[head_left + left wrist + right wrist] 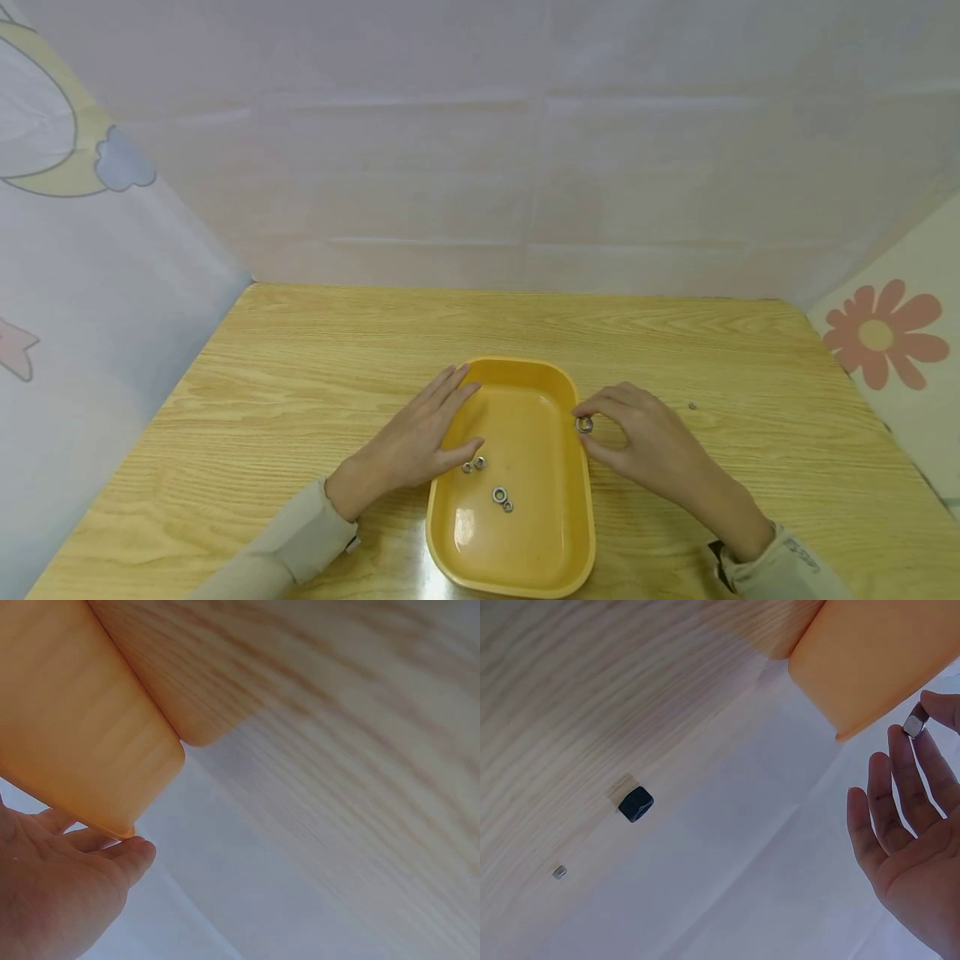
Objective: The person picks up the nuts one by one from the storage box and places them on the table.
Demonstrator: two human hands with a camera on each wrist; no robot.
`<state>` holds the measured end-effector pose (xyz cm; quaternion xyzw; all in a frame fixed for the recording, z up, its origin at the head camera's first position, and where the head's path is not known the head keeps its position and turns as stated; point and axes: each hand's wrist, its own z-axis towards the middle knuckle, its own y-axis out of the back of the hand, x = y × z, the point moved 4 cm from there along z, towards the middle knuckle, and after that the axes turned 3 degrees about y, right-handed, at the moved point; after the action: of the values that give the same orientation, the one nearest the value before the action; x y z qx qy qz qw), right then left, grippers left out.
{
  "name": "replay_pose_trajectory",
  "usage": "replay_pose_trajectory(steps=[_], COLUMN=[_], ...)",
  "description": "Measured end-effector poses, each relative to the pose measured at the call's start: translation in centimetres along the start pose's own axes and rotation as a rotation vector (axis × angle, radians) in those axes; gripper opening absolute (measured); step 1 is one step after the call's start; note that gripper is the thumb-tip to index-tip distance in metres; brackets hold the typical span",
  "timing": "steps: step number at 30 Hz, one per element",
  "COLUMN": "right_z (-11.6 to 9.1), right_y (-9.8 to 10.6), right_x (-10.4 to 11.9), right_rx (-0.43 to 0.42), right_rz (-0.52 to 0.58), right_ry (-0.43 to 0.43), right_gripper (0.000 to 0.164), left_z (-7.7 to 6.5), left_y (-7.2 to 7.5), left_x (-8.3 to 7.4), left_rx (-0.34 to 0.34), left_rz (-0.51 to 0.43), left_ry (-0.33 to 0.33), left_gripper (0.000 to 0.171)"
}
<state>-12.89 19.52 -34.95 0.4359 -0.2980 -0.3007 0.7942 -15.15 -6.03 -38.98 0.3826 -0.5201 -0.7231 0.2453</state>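
Note:
My right hand [648,437] pinches a silvery hex nut [584,425] between thumb and fingertips at the right rim of the yellow tray [587,533]. The right wrist view shows the same nut [916,720] on edge, the other fingers spread loosely. Across the tray's left rim lies my left hand [420,437], its fingers fairly straight and touching the edge. Inside the tray are a larger nut [499,495] with a small nut [508,506] against it, plus two small nuts [480,462] near the left thumb.
A tiny nut [692,406] lies on the wooden table [315,375] to the right of my right hand. A dark block-like piece [636,804] shows near a tiny nut in the right wrist view. Pale printed sheets [420,167] surround the table at the back and sides.

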Motion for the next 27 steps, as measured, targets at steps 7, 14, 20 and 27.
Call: replay_pose_trajectory(steps=[7,14,20,27], right_z=[-0.4,-0.9,-1.4,-1.9], right_y=[0.3,0.5,0.7,1.3], right_x=[-0.5,-1.1,-1.9,-2.8], right_rx=[-0.005,0.001,0.014,0.006], right_rz=[-0.022,-0.027,-0.043,-0.060], right_ry=[0.000,-0.012,-0.055,-0.088], right_gripper=[0.025,0.026,0.027,0.027], left_z=[0.0,0.0,0.0,-0.1], left_y=[0.0,0.1,0.1,0.1], left_x=[-0.1,-0.1,-0.1,-0.1], left_rx=[-0.002,0.006,0.011,-0.002], left_rz=[-0.007,-0.009,-0.006,-0.002], left_ry=[0.000,0.005,0.009,-0.006], left_gripper=[0.067,0.067,0.067,0.067])
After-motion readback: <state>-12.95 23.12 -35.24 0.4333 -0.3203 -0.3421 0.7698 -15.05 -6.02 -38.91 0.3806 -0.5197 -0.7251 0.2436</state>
